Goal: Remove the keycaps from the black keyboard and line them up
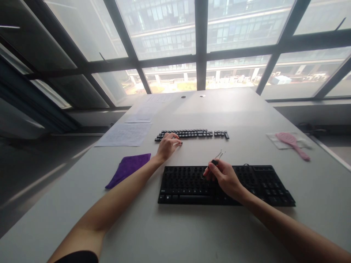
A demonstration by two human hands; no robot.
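Note:
A black keyboard point(263, 186) lies on the white table point(192, 233) in front of me; most of its upper keycaps are off. Removed keycaps point(197, 133) stand in rows farther back. My left hand point(167, 146) reaches to the left end of those rows, with its fingers curled on a keycap there. My right hand point(223, 177) hovers over the keyboard's middle, closed on a wire keycap puller point(218, 157) whose loops point up and away.
A purple cloth point(127, 168) lies left of the keyboard. Printed sheets point(124, 134) lie at the back left. A pink brush point(292, 143) rests on a clear bag at the right. Large windows stand beyond the table's far edge.

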